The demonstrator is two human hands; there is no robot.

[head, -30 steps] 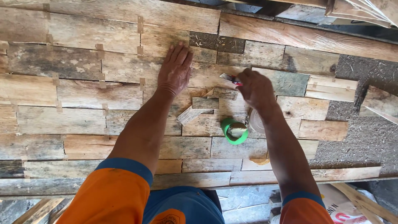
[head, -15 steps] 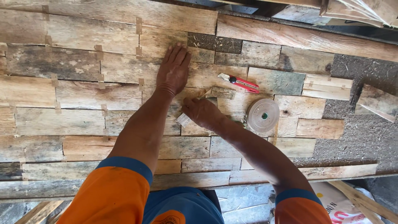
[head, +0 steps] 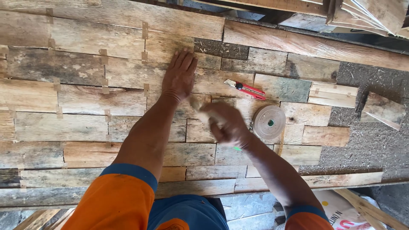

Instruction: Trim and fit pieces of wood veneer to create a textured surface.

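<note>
Right hand (head: 226, 123) now nearer tape roll (head: 269, 122)

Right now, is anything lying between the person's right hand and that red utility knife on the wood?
Nothing visible does. The right hand is blurred over the wooden panel; the red utility knife lies beyond it on bare wood. The tape roll sits off to the side, and the left hand presses flat elsewhere.

Red utility knife (head: 249, 89); tan tape roll (head: 269, 122); weathered brown-grey planks (head: 85, 102).
</note>
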